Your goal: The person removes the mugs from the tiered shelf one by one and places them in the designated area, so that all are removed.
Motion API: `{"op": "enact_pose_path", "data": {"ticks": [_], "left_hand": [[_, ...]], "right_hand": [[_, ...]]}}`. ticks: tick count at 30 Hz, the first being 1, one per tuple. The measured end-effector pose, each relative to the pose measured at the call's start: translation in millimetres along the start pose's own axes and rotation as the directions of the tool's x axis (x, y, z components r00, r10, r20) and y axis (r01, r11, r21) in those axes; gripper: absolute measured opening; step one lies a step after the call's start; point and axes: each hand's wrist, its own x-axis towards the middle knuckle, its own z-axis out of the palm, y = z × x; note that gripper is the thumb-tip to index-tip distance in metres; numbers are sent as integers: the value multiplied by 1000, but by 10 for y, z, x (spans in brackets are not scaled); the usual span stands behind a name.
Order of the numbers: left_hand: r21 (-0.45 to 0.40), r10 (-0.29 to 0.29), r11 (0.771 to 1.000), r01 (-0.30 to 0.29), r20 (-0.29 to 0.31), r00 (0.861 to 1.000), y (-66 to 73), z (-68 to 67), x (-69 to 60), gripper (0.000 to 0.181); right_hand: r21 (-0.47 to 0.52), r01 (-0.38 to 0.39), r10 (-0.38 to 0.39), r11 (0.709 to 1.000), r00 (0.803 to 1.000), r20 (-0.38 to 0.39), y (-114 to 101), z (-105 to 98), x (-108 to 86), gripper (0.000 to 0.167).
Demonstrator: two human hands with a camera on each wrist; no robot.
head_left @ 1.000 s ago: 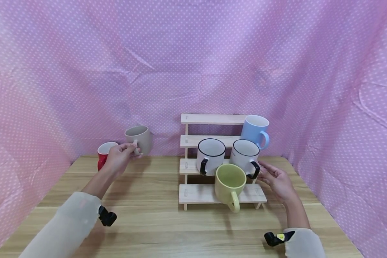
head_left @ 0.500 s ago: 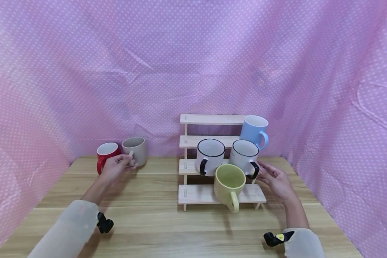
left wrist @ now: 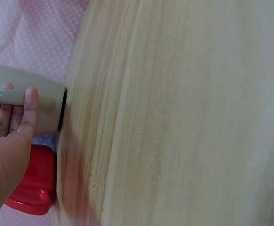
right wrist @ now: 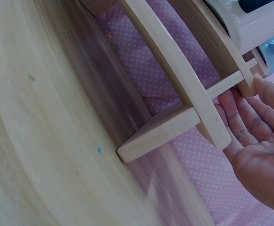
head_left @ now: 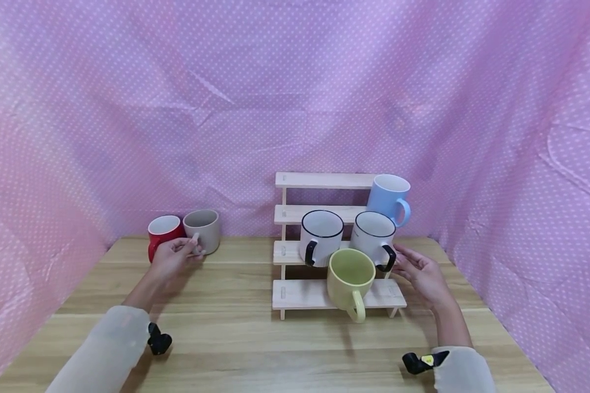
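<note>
A grey mug stands upright on the table at the back left. My left hand holds it by the handle, with fingertips at the handle in the left wrist view. Close beside it is a red mug with a white inside, partly hidden by that hand. At the right end of a stepped wooden rack, my right hand grips a shelf end, thumb on the edge and fingers behind it.
On the rack are two white mugs with black rims and handles, a yellow-green mug on the lowest shelf, and a light blue mug higher up at the right. A pink dotted cloth hangs behind the table.
My left hand has brought the grey mug down from the air onto the table, slightly leftward, beside the red mug. My right hand stays at the rack.
</note>
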Motion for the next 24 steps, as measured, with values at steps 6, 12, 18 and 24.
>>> {"op": "enact_pose_path", "data": {"ticks": [6, 12, 18, 24], "left_hand": [[-133, 20, 991, -24, -31, 999, -51, -5, 12, 41], [-170, 21, 985, -29, -48, 999, -66, -27, 18, 41], [-120, -34, 992, 33, -13, 999, -61, -58, 16, 44], [-163, -66, 985, 64, -5, 998, -58, -57, 12, 39]], "right_hand": [[-19, -12, 12, 1000, 1000, -7, 8, -3, -3, 63], [-23, -12, 12, 1000, 1000, -8, -7, 3, 4, 63], [-13, -14, 14, 1000, 1000, -9, -27, 16, 7, 63], [-18, -18, 18, 1000, 1000, -10, -23, 15, -13, 63]]}}
